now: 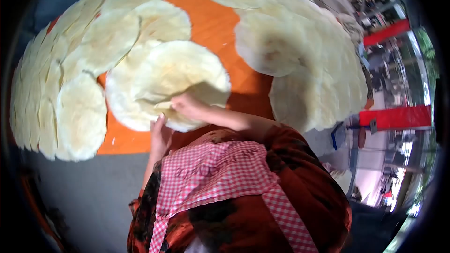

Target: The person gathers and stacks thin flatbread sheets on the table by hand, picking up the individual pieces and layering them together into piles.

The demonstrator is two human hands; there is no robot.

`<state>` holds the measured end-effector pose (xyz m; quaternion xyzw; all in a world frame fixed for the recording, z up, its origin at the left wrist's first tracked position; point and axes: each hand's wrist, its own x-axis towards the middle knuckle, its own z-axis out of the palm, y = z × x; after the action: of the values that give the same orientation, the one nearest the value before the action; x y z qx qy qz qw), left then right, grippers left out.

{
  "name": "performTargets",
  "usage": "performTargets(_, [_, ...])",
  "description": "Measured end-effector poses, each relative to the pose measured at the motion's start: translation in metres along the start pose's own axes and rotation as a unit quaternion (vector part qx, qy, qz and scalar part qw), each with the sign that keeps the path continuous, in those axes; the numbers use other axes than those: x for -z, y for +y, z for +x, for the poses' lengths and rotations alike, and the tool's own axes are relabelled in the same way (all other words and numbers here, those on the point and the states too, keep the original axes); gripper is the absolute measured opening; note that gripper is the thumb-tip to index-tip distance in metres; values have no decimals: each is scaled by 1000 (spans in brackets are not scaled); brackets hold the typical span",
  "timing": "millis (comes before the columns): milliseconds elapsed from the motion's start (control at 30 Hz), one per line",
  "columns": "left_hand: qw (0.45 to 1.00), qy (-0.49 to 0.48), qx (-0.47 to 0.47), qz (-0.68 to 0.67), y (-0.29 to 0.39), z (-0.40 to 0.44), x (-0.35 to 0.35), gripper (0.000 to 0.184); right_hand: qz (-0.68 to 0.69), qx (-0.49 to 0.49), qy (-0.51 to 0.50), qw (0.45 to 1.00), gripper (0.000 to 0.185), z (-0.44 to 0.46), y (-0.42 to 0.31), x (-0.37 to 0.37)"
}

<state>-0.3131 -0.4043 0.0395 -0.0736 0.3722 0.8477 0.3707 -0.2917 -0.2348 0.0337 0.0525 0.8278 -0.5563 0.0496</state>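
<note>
- Far left: overlapping rows of thin, round, cream-coloured, dough-like sheets (42, 93), edge over edge.
- At their near right side: 1 whole pale round sheet (82, 117), lying over its neighbours.
- Below, left: plain grey floor (98, 197) beyond the near edge of a long table with a bright orange top (124, 143).
- Left of centre, further back: more pale sheets lapping over each other, a few with light tan patches.
- Centre: large round cream-coloured sheet with a whitish, uneven rim (185, 61), on top of at least 1 other sheet on the orange table; creased near the hands, partly in shadow.
- Left hand (161, 133): at near edge of the central sheets, thumb up, touching the rim; other fingers partly hidden, cannot tell if it pinches.
- Right hand (187, 105): just to the right and slightly further in, over the top sheet; fingers curled, grasping the sheet at the crease.
- Below hands: pink-and-white checked fabric apron (211, 173) with lettering, over a rust-red and black patterned top (304, 187).
- Right: bare orange strip, then another broad spread of overlapping pale sheets (318, 65), shadowed at its left side.
- Far right, past the table: 2 red rectangular panels (398, 118), metal framing, small clutter too blurred to name.
</note>
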Motion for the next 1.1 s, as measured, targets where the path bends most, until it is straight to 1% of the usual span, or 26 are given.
performTargets(33, [994, 41, -52, 89, -10, 6, 4, 45, -5, -39, -20, 999, 19, -2, -18, 5])
performTargets(100, [989, 74, -65, 109, -22, 20, 29, 48, -67, 53, 23, 996, 20, 3, -7, 3])
performTargets(200, [977, 161, -70, 118, -12, 19, 41, 50, -36, -6, 78, 996, 17, 28, 3, 42])
performTargets(233, [973, 177, -76, 126, -6, 22, 57, 46, -18, 112, 190, 975, 12, 29, 2, 76])
performTargets(267, [973, 185, -72, 119, 3, 20, 66, 45, -69, 47, 216, 973, 8, 17, -24, 124])
performTargets(300, [972, 195, -69, 110, 12, 17, 74, 43, -19, 114, 276, 954, 7, 11, -24, 165])
performTargets(333, [974, 193, -54, 105, 19, 17, 83, 44, 25, 36, 304, 952, 8, -5, -36, 209])
performTargets(367, [976, 191, -41, 99, 25, 15, 92, 45, 219, 132, 296, 920, 9, -6, 10, 253])
performTargets(433, [991, 116, -26, 63, 24, 15, 105, 49, 51, 5, 372, 927, 17, -41, 26, 331])
performTargets(467, [996, 88, -5, 7, 25, 12, 98, 51, -89, -24, 436, 895, 20, -57, 56, 365])
performTargets(500, [997, 66, 13, -50, 27, 3, 90, 55, -91, -107, 449, 882, 20, -77, 77, 392])
performTargets(533, [995, 74, -15, -67, 32, -10, 60, 64, -74, -97, 460, 879, 22, -88, 181, 454])
performTargets(567, [984, 23, 15, -177, 31, -12, 60, 64, -170, -155, 462, 856, 27, -114, 191, 465])
performTargets(600, [983, 36, 7, -180, 25, -15, 71, 62, -467, -90, 531, 701, 47, -130, 260, 480])
performTargets(633, [991, 84, -19, -101, 20, -16, 71, 60, -461, -215, 514, 690, 67, -142, 227, 452])
performTargets(700, [997, 60, 8, -53, 14, -14, 84, 52, -409, -142, 485, 760, 51, -124, 171, 387])
performTargets(733, [997, 70, 18, -32, 13, -11, 87, 49, -312, -48, 405, 858, 42, -106, 158, 343])
performTargets(767, [995, 97, 3, -29, 19, -12, 57, 51, -206, 39, 318, 925, 34, -88, 138, 290])
performTargets(800, [997, 72, -11, -18, 22, -10, 45, 52, 157, 51, 203, 965, 21, -64, 107, 227])
performTargets(833, [999, 42, -23, -6, 23, -8, 37, 54, 63, -13, 139, 988, 23, -52, 50, 165])
performTargets(867, [999, 42, -26, 2, 25, -9, 31, 54, 105, -7, 68, 992, 31, -43, 26, 117])
performTargets(900, [999, 42, -29, 10, 27, -8, 26, 54, 156, -58, 3, 986, 44, -34, 4, 74])
performTargets(933, [998, 43, -32, 19, 28, -7, 24, 54, 27, 41, -49, 998, 57, -24, -8, 38])
performTargets(967, [999, 31, -33, 24, 28, -6, 24, 55, 2, 87, -95, 992, 64, -14, -14, 13])
performTargets(1033, [999, 9, -33, 36, 28, -5, 25, 56, -101, 67, -82, 989, 63, -10, -42, -8])
performTargets(1100, [1000, 12, -22, 11, 29, -7, 26, 52, -54, -5, -91, 994, 61, -3, -39, -12])
